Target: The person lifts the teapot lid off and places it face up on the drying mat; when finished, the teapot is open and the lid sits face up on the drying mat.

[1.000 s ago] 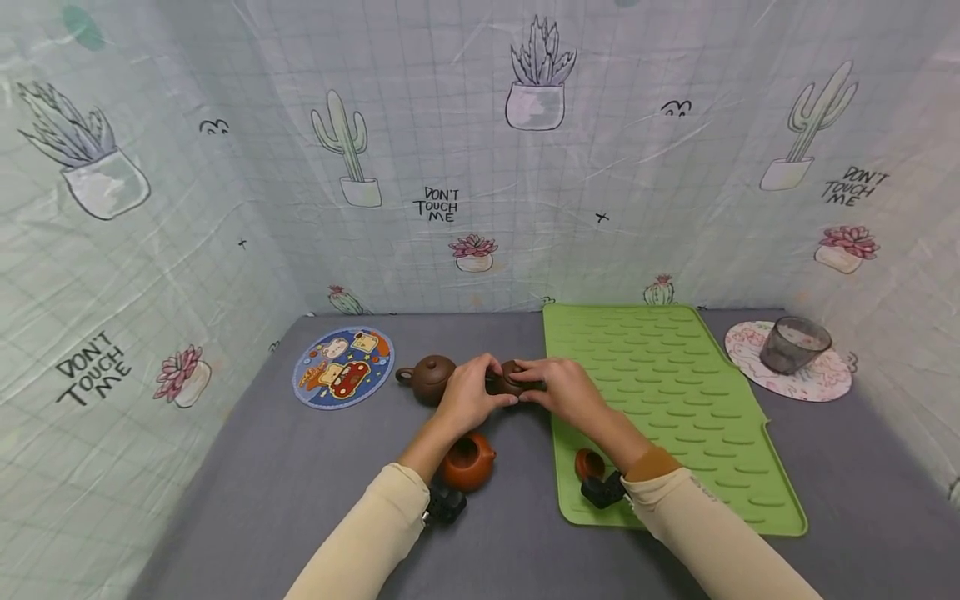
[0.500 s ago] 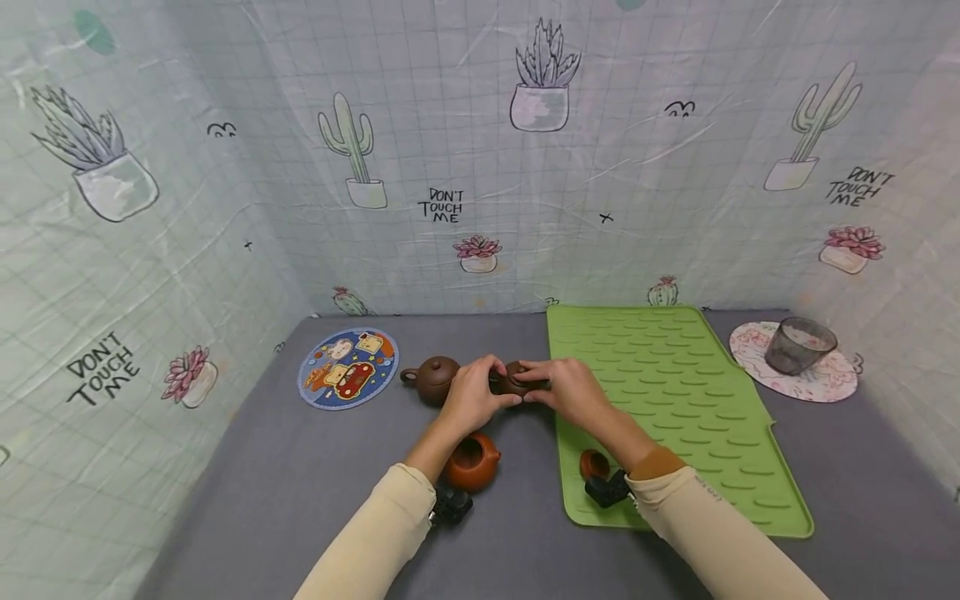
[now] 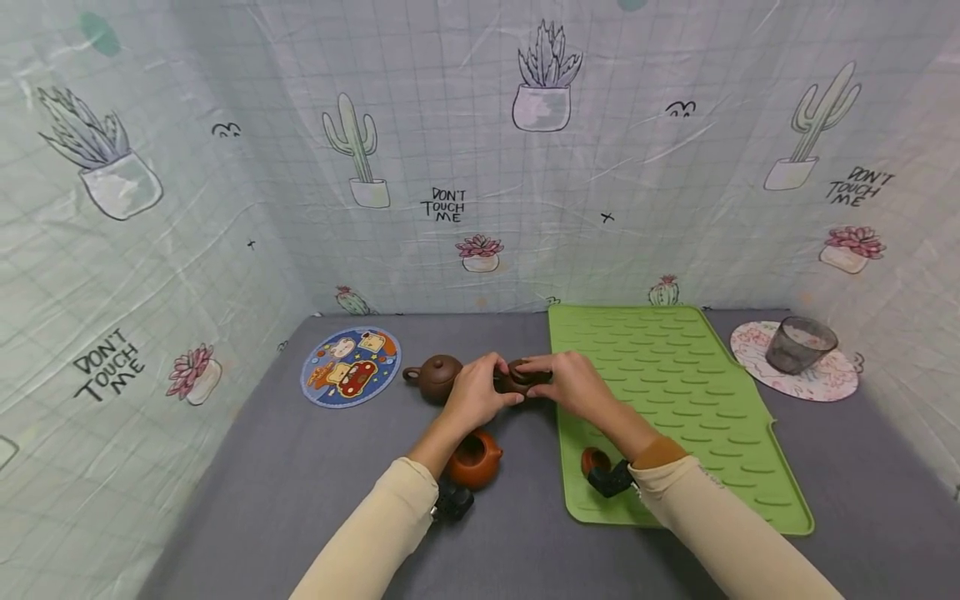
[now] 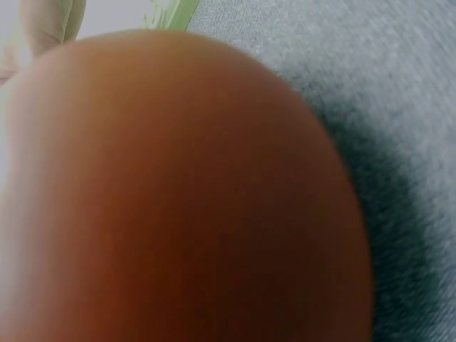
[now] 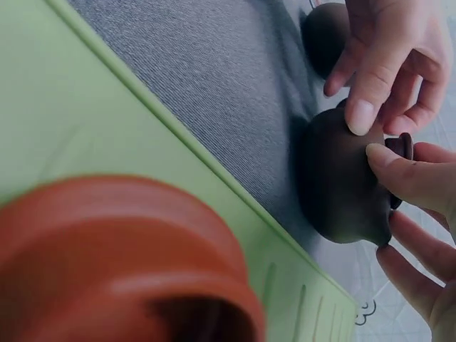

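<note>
Between my two hands stands a small dark brown teapot (image 5: 342, 182) on the grey cloth. My left hand (image 3: 478, 393) holds it from the left, thumb on its body; the far fingers are partly hidden. At its top, my right hand (image 3: 576, 385) pinches the brown lid (image 5: 406, 146) between thumb and index finger, with other fingertips beside the spout (image 5: 381, 234). Whether the lid is seated cannot be told. A second lidded brown teapot (image 3: 437, 379) stands left of my left hand. Below my left wrist sits an orange lidless teapot (image 3: 474, 461), blurred and filling the left wrist view.
On the green ribbed mat (image 3: 652, 400) lies a small hollow orange piece (image 3: 595, 460), like a lid, near my right wrist. A round blue cartoon mat (image 3: 352, 367) lies at left. At far right, a dark see-through cup (image 3: 801, 345) stands on a pink patterned round mat (image 3: 750, 342).
My right thumb has moved slightly away from my left thumb, and the right fingers have shifted on the lid. The left hand and the other things stay put; the view has shifted slightly.
</note>
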`<move>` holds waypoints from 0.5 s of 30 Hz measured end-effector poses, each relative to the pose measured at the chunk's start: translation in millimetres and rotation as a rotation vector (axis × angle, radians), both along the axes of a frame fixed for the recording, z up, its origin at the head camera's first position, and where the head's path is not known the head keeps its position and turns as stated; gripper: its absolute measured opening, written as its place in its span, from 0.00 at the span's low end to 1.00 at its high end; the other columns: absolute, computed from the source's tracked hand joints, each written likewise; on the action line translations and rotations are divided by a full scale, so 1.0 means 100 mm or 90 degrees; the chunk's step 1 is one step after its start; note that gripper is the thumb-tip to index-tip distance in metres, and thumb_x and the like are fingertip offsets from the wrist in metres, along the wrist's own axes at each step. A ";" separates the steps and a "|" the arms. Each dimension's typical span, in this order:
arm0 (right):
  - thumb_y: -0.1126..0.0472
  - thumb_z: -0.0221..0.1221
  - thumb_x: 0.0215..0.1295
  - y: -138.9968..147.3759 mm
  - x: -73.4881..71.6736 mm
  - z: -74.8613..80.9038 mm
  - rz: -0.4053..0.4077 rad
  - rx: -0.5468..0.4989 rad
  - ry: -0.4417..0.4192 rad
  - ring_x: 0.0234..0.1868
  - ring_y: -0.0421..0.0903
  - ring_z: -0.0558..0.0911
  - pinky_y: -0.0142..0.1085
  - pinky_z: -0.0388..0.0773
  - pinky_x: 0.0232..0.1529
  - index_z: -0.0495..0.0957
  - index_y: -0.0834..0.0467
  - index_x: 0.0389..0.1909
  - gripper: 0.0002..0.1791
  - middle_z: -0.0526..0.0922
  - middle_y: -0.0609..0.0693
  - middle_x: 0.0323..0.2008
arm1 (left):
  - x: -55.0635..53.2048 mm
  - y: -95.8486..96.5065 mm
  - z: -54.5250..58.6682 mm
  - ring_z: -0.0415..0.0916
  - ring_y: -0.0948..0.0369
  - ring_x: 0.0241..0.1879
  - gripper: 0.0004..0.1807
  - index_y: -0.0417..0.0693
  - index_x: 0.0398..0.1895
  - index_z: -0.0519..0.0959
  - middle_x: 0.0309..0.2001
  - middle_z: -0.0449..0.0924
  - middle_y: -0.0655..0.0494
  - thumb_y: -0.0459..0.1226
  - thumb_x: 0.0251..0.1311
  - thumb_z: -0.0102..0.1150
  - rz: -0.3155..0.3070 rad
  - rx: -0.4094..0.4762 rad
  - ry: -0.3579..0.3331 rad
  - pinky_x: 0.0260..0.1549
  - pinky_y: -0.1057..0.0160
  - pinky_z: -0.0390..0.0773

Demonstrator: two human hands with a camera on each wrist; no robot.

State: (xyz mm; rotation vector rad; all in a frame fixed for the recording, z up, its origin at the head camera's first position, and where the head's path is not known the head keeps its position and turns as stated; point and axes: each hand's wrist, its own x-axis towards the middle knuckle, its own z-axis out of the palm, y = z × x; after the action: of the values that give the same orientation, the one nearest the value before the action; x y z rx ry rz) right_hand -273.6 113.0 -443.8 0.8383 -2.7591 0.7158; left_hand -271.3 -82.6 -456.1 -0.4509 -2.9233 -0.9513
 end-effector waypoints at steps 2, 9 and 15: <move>0.61 0.74 0.55 0.02 -0.02 0.02 0.000 -0.007 -0.014 0.42 0.50 0.90 0.32 0.79 0.30 0.87 0.53 0.53 0.22 0.88 0.54 0.54 | -0.01 0.01 0.00 0.81 0.54 0.44 0.22 0.50 0.46 0.77 0.47 0.83 0.51 0.46 0.54 0.77 -0.003 -0.001 -0.002 0.45 0.54 0.80; 0.65 0.73 0.57 0.10 -0.03 0.09 0.015 -0.039 -0.028 0.47 0.50 0.90 0.40 0.86 0.40 0.88 0.53 0.53 0.20 0.90 0.53 0.51 | -0.02 0.02 -0.01 0.82 0.53 0.49 0.22 0.54 0.50 0.78 0.52 0.82 0.53 0.47 0.56 0.76 -0.009 -0.009 -0.012 0.48 0.51 0.81; 0.65 0.72 0.59 0.20 0.01 0.15 -0.015 -0.060 -0.057 0.49 0.51 0.89 0.48 0.86 0.49 0.86 0.52 0.55 0.22 0.90 0.53 0.50 | -0.01 0.00 -0.02 0.82 0.51 0.52 0.18 0.55 0.47 0.80 0.53 0.83 0.53 0.45 0.57 0.75 -0.025 -0.007 -0.005 0.52 0.49 0.81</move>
State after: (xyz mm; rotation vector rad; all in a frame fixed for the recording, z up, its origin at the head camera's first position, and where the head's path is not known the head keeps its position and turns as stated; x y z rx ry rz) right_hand -272.8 133.3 -428.7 0.7709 -2.7823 0.8923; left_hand -272.3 -82.5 -457.7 -0.5091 -2.9379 -0.9441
